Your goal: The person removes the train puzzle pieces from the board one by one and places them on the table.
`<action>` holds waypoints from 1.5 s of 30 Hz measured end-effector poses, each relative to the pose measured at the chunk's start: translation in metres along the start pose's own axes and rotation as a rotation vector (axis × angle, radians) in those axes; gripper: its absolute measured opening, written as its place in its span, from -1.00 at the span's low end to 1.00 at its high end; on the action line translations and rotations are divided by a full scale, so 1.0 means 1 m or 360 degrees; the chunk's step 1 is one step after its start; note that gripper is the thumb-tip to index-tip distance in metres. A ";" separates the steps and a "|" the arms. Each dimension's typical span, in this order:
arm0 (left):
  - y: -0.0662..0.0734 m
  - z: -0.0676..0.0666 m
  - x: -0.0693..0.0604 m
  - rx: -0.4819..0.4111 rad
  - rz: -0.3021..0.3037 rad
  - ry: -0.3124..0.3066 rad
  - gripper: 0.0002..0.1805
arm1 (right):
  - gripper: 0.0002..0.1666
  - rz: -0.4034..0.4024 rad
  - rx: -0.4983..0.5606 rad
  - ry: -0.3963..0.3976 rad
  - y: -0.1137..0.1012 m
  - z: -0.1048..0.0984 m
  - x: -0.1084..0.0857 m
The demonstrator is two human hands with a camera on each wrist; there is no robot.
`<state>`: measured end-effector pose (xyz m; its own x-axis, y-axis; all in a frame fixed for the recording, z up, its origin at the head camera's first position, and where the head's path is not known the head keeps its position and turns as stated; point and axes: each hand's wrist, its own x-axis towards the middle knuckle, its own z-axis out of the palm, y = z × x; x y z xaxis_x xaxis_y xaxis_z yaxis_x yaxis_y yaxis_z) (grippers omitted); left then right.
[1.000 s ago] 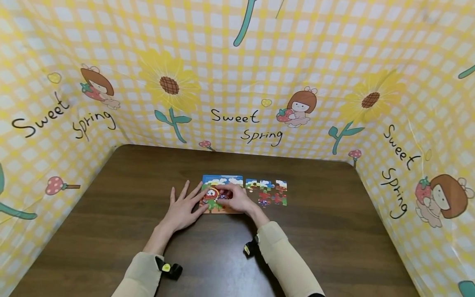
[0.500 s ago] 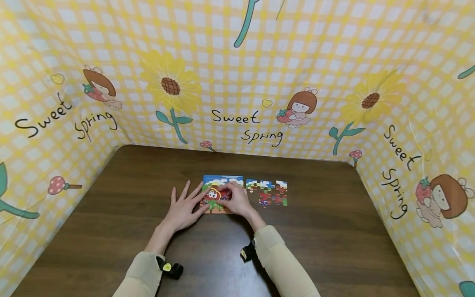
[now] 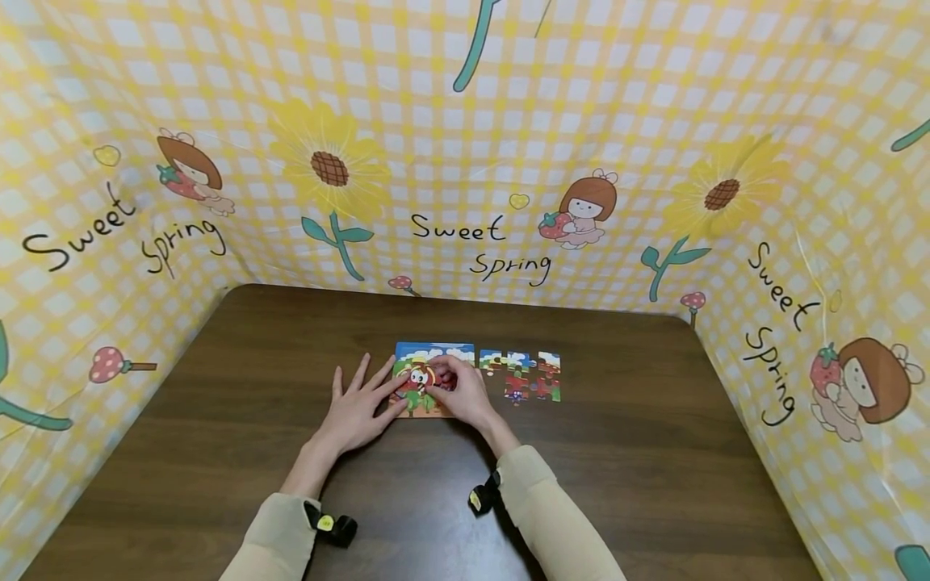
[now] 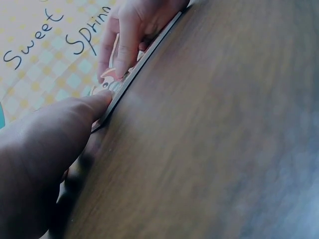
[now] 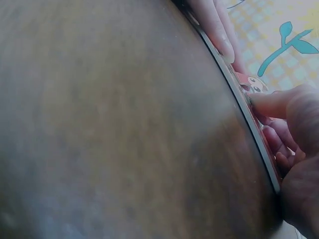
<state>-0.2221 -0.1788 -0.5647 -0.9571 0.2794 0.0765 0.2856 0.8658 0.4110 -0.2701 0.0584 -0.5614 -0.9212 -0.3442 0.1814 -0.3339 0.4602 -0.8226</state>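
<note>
A colourful puzzle board [image 3: 458, 350] lies on the table. My left hand [image 3: 356, 411] rests over its left side with fingers spread, thumb at the lower part. With thumb and fingertips my right hand [image 3: 465, 395] pinches a puzzle piece [image 3: 421, 376] showing a white-eyed red figure, over the middle of the board. In the left wrist view, that piece [image 4: 104, 83] stands tilted up between the right fingers and the left thumb. In the right wrist view, the piece [image 5: 255, 82] shows its printed eyes above the board's edge [image 5: 234, 89]. The fingers hide its lower part.
Right of the board lie several loose puzzle pieces [image 3: 517, 386], some in a row at the top and others below. The brown wooden table [image 3: 617, 484] is enclosed at the back and sides by a yellow checked cloth [image 3: 450, 145].
My right hand has shifted slightly right over the board, its wrist dropping a little. The red figure's face shows more fully between the fingertips. My left hand has stayed in place.
</note>
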 end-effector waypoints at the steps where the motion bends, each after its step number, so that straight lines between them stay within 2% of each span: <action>1: 0.000 0.000 0.000 0.0001 0.0001 -0.0001 -0.34 | -0.50 0.0001 0.0001 -0.0005 0.000 0.000 0.000; 7: 0.000 0.000 -0.001 -0.0015 -0.0004 -0.0004 -0.35 | -0.41 0.0015 0.0009 -0.0039 0.000 0.000 0.000; 17: -0.002 0.002 0.001 -0.0013 -0.0001 0.0011 -0.31 | -0.51 0.0007 0.0134 -0.0023 0.004 -0.001 -0.002; 25: -0.001 0.002 0.000 -0.0021 0.0006 0.0009 -0.34 | -0.49 -0.0105 0.0073 -0.0066 0.006 -0.001 -0.002; 32: 0.000 0.002 0.000 -0.0026 0.0003 0.0006 -0.38 | -0.41 -0.0155 0.0073 -0.0109 0.007 -0.004 -0.001; 40: -0.001 0.001 0.000 -0.0024 -0.0015 0.0006 -0.29 | -0.52 -0.0034 0.0078 -0.0006 0.004 0.000 -0.001; 45: -0.002 0.001 0.001 -0.0037 -0.0011 0.0019 -0.26 | -0.54 -0.0031 0.0104 0.0026 0.004 0.001 -0.001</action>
<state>-0.2230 -0.1794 -0.5665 -0.9596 0.2682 0.0847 0.2779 0.8579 0.4322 -0.2706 0.0595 -0.5660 -0.9180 -0.3391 0.2058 -0.3385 0.3991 -0.8522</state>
